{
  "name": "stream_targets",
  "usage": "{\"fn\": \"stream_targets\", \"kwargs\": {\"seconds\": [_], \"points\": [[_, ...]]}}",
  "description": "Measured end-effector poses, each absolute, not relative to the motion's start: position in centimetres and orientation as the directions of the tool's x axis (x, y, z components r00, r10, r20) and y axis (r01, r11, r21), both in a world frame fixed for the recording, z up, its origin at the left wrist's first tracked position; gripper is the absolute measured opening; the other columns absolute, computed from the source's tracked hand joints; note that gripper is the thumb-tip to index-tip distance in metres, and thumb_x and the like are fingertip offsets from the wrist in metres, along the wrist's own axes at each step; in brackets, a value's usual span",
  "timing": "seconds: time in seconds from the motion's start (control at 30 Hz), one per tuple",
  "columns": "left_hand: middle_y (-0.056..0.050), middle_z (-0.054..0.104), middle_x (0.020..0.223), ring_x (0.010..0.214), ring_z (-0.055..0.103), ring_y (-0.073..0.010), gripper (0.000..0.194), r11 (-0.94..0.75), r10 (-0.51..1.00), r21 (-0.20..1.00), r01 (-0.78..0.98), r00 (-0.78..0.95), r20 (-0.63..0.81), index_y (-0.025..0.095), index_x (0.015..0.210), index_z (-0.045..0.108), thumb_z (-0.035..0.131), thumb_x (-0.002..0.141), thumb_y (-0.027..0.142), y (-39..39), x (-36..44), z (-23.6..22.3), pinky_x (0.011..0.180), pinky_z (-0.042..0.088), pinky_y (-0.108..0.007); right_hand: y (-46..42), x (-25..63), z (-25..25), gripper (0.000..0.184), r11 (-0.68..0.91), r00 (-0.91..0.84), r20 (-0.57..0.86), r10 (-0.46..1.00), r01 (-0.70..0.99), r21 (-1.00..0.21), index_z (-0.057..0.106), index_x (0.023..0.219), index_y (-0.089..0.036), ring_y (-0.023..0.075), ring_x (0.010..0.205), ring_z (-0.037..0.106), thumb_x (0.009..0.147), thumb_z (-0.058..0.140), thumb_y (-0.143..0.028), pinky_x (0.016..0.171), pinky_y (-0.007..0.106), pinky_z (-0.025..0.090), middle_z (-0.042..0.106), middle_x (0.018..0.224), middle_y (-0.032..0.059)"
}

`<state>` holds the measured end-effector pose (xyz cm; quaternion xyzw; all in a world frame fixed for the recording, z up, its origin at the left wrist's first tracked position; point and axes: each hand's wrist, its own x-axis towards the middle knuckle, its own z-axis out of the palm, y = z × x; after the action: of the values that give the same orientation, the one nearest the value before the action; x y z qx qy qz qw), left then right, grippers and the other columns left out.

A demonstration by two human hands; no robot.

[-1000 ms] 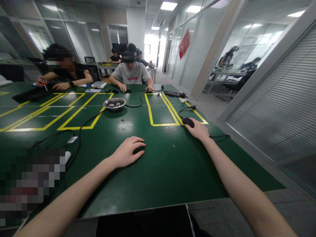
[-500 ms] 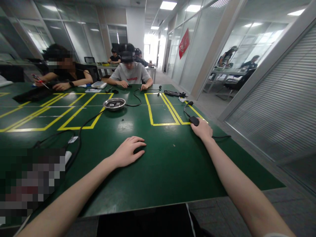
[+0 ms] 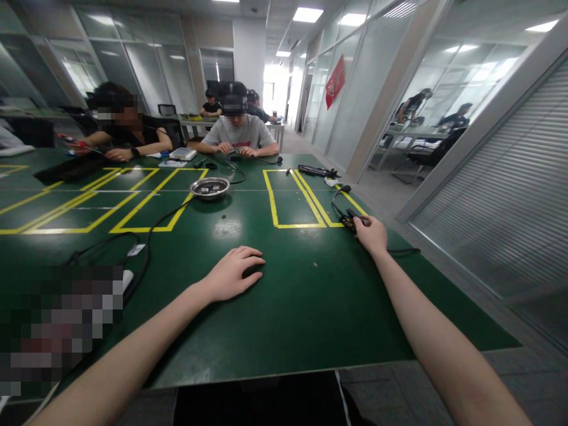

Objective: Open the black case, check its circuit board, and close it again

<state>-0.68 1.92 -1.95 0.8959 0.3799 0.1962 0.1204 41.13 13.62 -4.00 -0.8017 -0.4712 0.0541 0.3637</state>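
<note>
At the right of the green table, my right hand (image 3: 373, 235) is closed on a small black cabled box (image 3: 348, 219). Small gold-coloured details show on the box, and one dark piece of it stands tilted up by my fingertips. A thin black cable loops from it to a round black end piece (image 3: 345, 189). My left hand (image 3: 235, 273) rests palm down on the tabletop, fingers stretched out and apart, holding nothing.
Yellow tape outlines (image 3: 299, 226) mark the green table (image 3: 284, 319). A metal bowl (image 3: 210, 196) holds small metal parts. A black folded tripod-like item (image 3: 316, 171) lies at the far right. Co-workers sit across the table. A cable (image 3: 149, 251) runs along the left.
The black box in my right hand has turned from a plain dark face to one with gold-coloured details. My left hand stays in place. The co-worker opposite has drawn both hands together.
</note>
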Motion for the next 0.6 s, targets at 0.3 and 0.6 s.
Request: {"fn": "stream_targets", "kwargs": {"seconds": [0.3, 0.6], "points": [[-0.01, 0.067, 0.134, 0.128, 0.061, -0.0281, 0.026, -0.681, 0.729, 0.352, 0.642, 0.639, 0.246, 0.023, 0.123, 0.07, 0.061, 0.101, 0.03, 1.93, -0.67, -1.94, 0.111, 0.048, -0.05, 13.26, 41.09, -3.48, 0.051, -0.344, 0.596, 0.168, 0.785, 0.645, -0.683, 0.06, 0.14, -0.009, 0.0272, 0.077, 0.075, 0.1, 0.037, -0.032, 0.081, 0.038, 0.055, 0.078, 0.086, 0.0132], [-0.011, 0.067, 0.135, 0.128, 0.061, -0.0291, 0.028, -0.684, 0.725, 0.362, 0.633, 0.644, 0.244, 0.022, 0.124, 0.071, 0.064, 0.098, 0.03, 1.68, -0.52, -1.59, 0.112, 0.048, -0.051, 13.02, 40.92, -3.81, 0.048, -0.225, 0.47, 0.354, 0.809, 0.803, -0.552, 0.077, 0.119, -0.018, 0.0313, 0.113, 0.067, 0.079, 0.074, -0.046, 0.099, 0.042, 0.053, 0.064, 0.131, 0.0158]]}}
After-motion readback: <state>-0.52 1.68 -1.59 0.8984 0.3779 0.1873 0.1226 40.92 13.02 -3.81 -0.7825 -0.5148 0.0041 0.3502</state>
